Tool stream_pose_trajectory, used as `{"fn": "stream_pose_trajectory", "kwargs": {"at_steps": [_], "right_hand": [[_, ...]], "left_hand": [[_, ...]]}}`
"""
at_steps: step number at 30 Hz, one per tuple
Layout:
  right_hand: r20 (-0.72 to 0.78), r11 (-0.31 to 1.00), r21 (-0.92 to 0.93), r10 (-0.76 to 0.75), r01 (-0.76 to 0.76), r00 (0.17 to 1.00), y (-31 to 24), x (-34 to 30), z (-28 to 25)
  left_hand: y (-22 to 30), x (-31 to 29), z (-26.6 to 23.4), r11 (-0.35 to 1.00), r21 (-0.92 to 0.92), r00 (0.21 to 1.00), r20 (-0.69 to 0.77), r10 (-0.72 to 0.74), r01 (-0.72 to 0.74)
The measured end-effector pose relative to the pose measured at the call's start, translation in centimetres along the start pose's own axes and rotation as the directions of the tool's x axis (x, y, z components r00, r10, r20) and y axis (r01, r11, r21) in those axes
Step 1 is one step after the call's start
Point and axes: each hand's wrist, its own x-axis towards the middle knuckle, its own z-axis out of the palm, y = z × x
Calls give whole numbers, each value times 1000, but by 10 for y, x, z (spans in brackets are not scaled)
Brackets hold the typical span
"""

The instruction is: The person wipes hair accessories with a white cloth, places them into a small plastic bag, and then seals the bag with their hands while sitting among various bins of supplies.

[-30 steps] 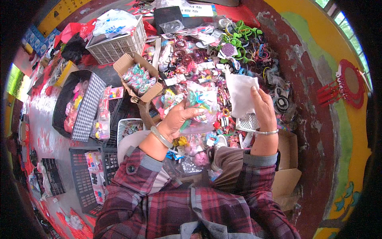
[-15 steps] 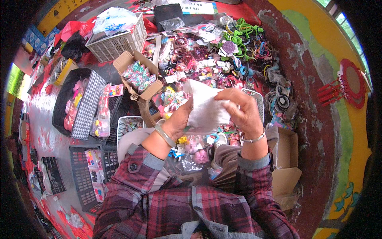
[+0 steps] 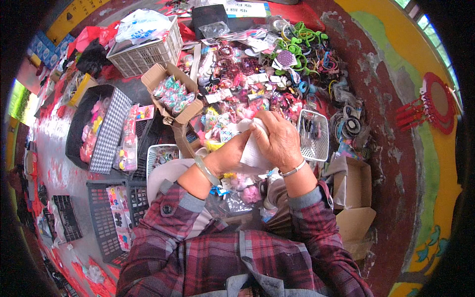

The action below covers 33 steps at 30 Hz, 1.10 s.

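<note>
Checked box: at the left of the frame, with pink and yellow things in it.
Black basket: lower left, full of holes, with a strip of little bright shapes on it.
Crate: upper left, with a white plastic bag on top.
Brown box: left of the middle, flaps open, shiny little packs inside.
Left hand: near the middle, a pale bangle on its wrist. Its grip is narrow and holds the white sheet from the left. I can't see all its fingers.
White sheet: right in the middle, bunched up between both hands. I can't tell if it is cloth or paper.
Right hand: touching the sheet's top. Its grip is pinched tight on it, thumb close to fingers. It wears a silver bangle.
Green loops: top, right of the middle, in a big messy pile.
White basket: just right of the right hand.
Black rings: further right, in a heap.
Open carton: lower right.
Red round thing: far right, on the wall.
</note>
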Motion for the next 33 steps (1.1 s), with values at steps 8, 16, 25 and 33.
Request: {"fn": "stream_pose_trajectory", "kwargs": {"at_steps": [8, 16, 25, 33], "right_hand": [[33, 940, 130, 313, -315, 949, 6, -3, 3], [105, 810, 416, 408, -413, 907, 36, 1, 7], [177, 569, 774, 224, -276, 958, 31, 0, -4], [49, 279, 949, 337, -150, 940, 5, -5, 14]], "left_hand": [[2, -3, -1, 978, -106, 984, 47, -174, 178], [7, -1, -2, 959, -95, 963, 26, -267, 268], [25, -8, -6, 929, -350, 981, -102, -164, 119], [27, -4, -6, 838, -543, 971, -223, -88, -49]]}}
